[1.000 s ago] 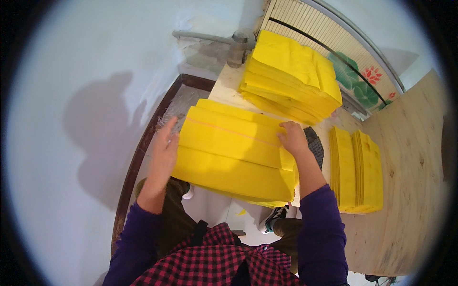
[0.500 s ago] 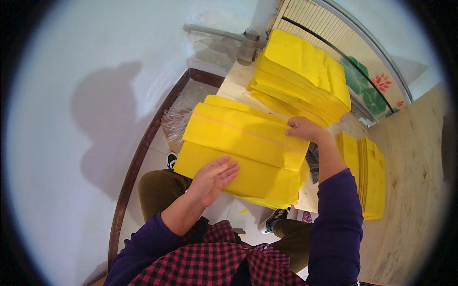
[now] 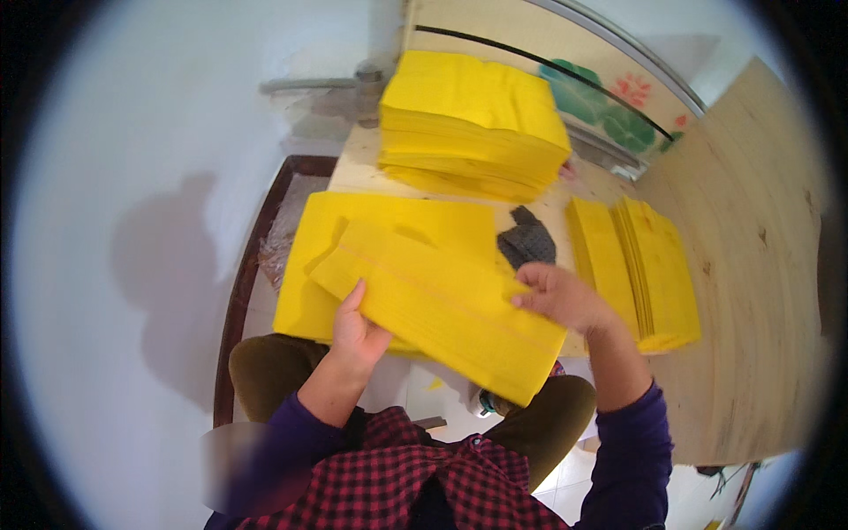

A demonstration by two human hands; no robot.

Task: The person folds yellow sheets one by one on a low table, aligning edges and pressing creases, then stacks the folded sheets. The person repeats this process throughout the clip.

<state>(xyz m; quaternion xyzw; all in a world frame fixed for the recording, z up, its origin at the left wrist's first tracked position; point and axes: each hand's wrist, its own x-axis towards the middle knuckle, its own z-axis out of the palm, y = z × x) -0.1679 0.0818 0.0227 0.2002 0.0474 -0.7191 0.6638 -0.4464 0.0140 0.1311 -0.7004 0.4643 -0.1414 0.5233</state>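
A folded yellow sheet (image 3: 433, 300), with a faint pale line along it, lies slanted above a wider yellow sheet pile (image 3: 305, 274). My left hand (image 3: 358, 334) grips its lower left edge, thumb on top and fingers underneath. Near its right end is my right hand (image 3: 561, 299), fingers curled together with their tips at the sheet's upper edge. Motion blurs those tips a little. Just beyond my right hand, a dark grey crumpled cloth (image 3: 528, 243) rests on the pale wooden table (image 3: 353, 168).
A tall yellow stack (image 3: 473, 132) stands at the back, beside a greyish jar (image 3: 368, 93). Folded yellow bundles (image 3: 654, 274) stand at the right against a wooden panel (image 3: 751, 291). Behind is a board with painted leaves (image 3: 583, 93). A white wall (image 3: 115, 291) rises at left.
The folded sheet has turned clockwise and come toward me, uncovering the wider pile and the grey cloth. My left hand went from resting flat to gripping its edge. The view shifted.
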